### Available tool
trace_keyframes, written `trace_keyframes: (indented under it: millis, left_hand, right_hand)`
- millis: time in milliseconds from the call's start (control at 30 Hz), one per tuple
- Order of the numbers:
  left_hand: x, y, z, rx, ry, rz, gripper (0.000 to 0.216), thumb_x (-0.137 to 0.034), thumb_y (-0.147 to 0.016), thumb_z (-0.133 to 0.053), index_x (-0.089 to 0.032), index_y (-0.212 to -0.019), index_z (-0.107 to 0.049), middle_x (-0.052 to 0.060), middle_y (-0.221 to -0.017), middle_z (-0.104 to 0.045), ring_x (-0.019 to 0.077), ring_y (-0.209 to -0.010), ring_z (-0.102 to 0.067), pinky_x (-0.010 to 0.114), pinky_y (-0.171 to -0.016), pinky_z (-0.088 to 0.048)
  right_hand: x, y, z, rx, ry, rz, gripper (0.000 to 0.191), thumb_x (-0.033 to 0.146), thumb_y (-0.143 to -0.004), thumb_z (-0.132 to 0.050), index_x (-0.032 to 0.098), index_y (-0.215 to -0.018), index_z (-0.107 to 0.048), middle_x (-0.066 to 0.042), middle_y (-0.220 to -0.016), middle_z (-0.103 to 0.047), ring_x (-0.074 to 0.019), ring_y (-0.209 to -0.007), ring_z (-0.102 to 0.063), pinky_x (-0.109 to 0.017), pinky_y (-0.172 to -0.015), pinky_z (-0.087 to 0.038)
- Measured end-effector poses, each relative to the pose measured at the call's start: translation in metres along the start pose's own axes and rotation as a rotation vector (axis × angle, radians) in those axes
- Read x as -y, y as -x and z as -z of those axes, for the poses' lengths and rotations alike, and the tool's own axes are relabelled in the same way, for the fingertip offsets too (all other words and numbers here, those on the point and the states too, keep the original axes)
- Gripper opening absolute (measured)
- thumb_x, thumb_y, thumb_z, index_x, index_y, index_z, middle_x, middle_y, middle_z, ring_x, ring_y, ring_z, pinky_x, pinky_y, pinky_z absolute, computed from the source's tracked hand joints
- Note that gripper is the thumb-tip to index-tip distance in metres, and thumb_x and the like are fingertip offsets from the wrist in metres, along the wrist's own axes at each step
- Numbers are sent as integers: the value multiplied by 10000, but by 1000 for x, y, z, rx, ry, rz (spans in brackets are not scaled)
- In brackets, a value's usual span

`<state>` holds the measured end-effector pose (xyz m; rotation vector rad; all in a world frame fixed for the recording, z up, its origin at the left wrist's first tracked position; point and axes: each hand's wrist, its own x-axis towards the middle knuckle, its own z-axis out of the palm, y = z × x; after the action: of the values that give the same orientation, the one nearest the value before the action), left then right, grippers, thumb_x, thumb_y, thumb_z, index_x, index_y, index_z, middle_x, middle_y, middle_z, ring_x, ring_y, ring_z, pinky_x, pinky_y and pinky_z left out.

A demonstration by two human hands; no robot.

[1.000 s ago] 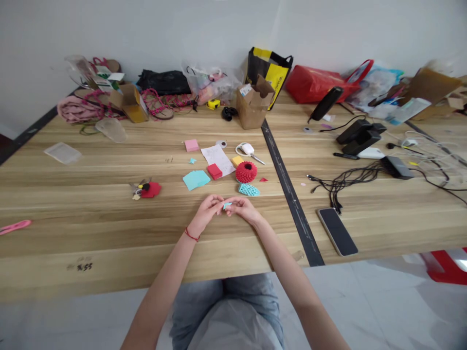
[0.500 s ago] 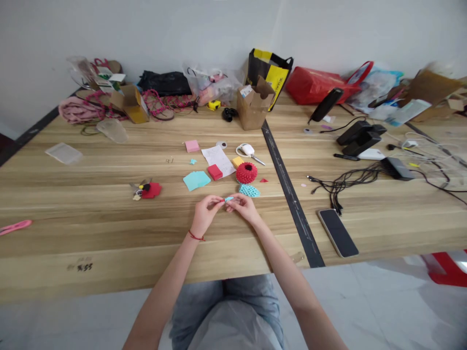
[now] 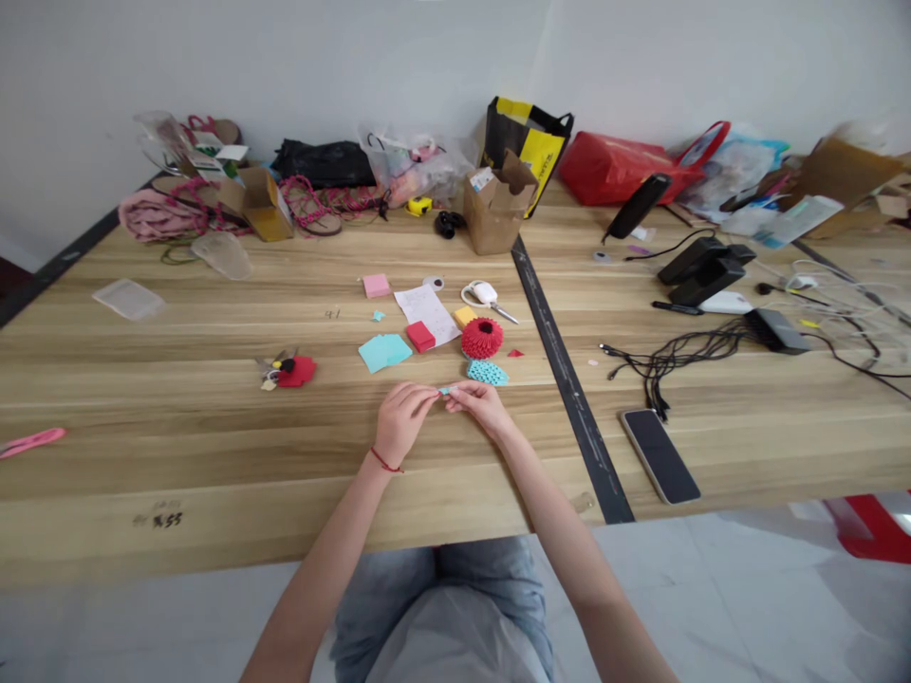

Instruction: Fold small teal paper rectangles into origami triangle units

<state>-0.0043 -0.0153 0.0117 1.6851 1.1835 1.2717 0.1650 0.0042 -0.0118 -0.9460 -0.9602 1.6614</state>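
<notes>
A small light-blue piece of folded paper (image 3: 445,390) is pinched between my two hands, over the near part of the table. My left hand (image 3: 404,417) has thumb and fingers closed on its left end; a trace of red at those fingertips in the earlier picture is now mostly hidden. My right hand (image 3: 482,406) grips the other end. Just beyond lie a light-blue piece of paper modules (image 3: 488,372) and a round red folded-paper piece (image 3: 482,338) with a dark hole on top. A small red paper triangle (image 3: 516,353) lies to their right.
Light-blue sheets (image 3: 384,352), a red paper stack (image 3: 420,337), a pink stack (image 3: 377,286) and a written sheet (image 3: 427,313) lie beyond my hands. A phone (image 3: 660,455) and black cables (image 3: 661,356) are on the right. Bags and boxes line the wall.
My left hand has turned slightly, its fingers now covering more of the folded paper, so less blue and red shows. The other things lie where they were.
</notes>
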Motion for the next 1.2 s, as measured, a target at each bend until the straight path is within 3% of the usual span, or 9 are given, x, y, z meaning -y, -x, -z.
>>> trace_keyframes:
  millis: [600,767,867,1033,1200]
  left_hand:
    - [10,3,0,9,11,61,83,-240,-734,-676,-274,-786,-731,57,-934,-717,237,-958,-601,411,-968,-374]
    - [5,-3,0,59,126,116,34,-229,-700,-708,-227,-731,-723,54,-858,-713,211,-853,-636,353,-861,-470]
    - [9,-5,0,72,164,228,152,-235,-666,-734,-193,-811,-714,53,-829,-719,200,-765,-659,317,-752,-516]
    - [16,-5,0,141,210,307,260,-245,-659,-738,-185,-911,-715,58,-891,-731,211,-807,-677,319,-766,-531]
    - [14,-4,0,144,115,258,206,-275,-695,-714,-202,-887,-730,49,-900,-734,215,-809,-680,310,-751,-533]
  right_hand:
    - [2,3,-2,21,78,26,233,355,-640,-757,143,-720,-702,-29,-666,-684,-103,-546,-595,-241,-573,-493]
    - [6,3,1,94,52,-17,246,369,-650,-751,145,-734,-694,-27,-668,-679,-106,-555,-597,-231,-561,-492]
    - [9,3,2,128,79,-5,249,372,-664,-741,154,-771,-690,-27,-680,-682,-113,-575,-608,-241,-585,-498]
    - [10,3,4,131,117,22,267,375,-686,-725,155,-831,-683,-24,-676,-680,-124,-594,-623,-250,-605,-502]
    - [6,1,6,121,106,24,284,392,-684,-724,156,-834,-676,-23,-676,-677,-119,-558,-610,-248,-571,-497]
